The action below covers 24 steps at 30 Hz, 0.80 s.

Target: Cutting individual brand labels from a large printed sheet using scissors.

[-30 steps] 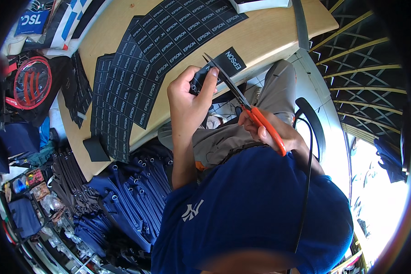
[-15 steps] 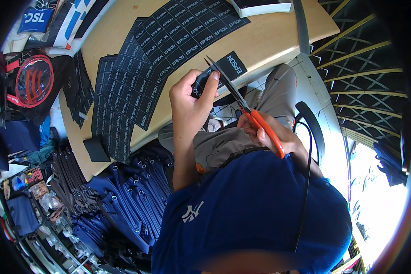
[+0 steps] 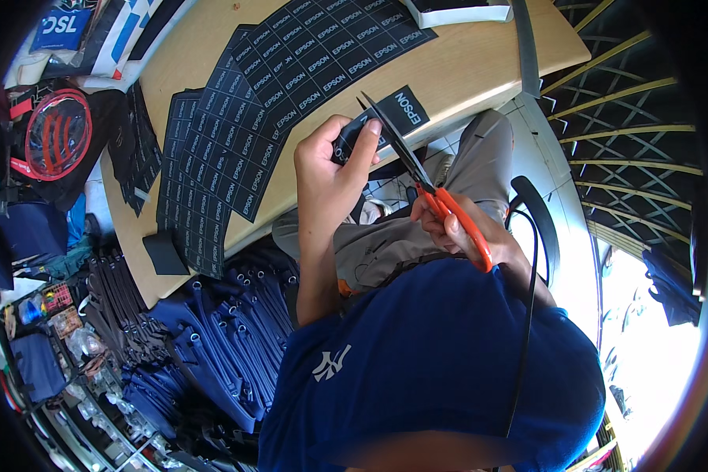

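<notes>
My left hand (image 3: 334, 153) pinches a short black label strip (image 3: 402, 108) with pale printing between thumb and fingers. One end of the strip sticks out to the right, past the blades. My right hand (image 3: 460, 224) is wrapped round the orange handles of a pair of scissors (image 3: 417, 169). The scissors point up and to the left, their slightly parted blades crossing the strip just beside my left thumb. Both hands are above my lap, near the table's front edge. How far the blades cut into the strip I cannot tell.
Overlapping sheets of black printed labels (image 3: 244, 118) cover part of the wooden table (image 3: 185, 59). A small black piece (image 3: 165, 253) lies at its left corner. Many blue straps with metal rings (image 3: 228, 346) hang below. A black cable (image 3: 533, 267) runs down beside my right arm.
The view has shifted very slightly. Both hands, the strip and the scissors keep nearly the same pose.
</notes>
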{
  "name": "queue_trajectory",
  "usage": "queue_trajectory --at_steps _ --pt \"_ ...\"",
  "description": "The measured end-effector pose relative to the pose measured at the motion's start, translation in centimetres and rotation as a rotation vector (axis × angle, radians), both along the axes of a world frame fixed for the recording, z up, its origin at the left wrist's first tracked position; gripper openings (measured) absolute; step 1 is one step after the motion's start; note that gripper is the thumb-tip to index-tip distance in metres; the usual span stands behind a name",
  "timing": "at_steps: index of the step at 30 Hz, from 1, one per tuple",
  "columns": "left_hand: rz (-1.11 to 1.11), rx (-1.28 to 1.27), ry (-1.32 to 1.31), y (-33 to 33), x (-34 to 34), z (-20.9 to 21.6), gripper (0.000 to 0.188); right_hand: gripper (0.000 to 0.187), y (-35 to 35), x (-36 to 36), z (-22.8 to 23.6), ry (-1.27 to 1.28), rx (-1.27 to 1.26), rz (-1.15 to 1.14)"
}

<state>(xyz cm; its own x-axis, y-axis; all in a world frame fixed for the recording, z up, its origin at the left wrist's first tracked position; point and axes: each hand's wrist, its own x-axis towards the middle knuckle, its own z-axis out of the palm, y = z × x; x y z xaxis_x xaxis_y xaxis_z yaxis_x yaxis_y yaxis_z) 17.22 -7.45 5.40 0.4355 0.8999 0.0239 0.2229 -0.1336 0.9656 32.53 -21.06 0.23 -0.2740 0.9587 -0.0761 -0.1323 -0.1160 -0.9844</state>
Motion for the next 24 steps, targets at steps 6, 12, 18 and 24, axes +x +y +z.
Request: queue_trajectory --at_steps 6,12,18,24 --pt "-0.033 -0.041 -0.016 0.35 -0.13 -0.05 0.023 0.067 -0.14 0.06 0.06 0.099 -0.078 0.022" --pt "-0.033 -0.073 -0.032 0.31 -0.15 0.11 0.024 0.052 -0.23 -0.32 0.36 0.175 -0.219 0.016" --pt "-0.043 -0.08 -0.006 0.53 -0.31 0.37 0.023 0.048 -0.2 -0.59 0.55 0.222 -0.269 -0.006" --pt "-0.036 -0.053 -0.027 0.64 -0.31 0.15 0.025 0.049 -0.21 -0.85 0.16 0.189 -0.269 -0.049"
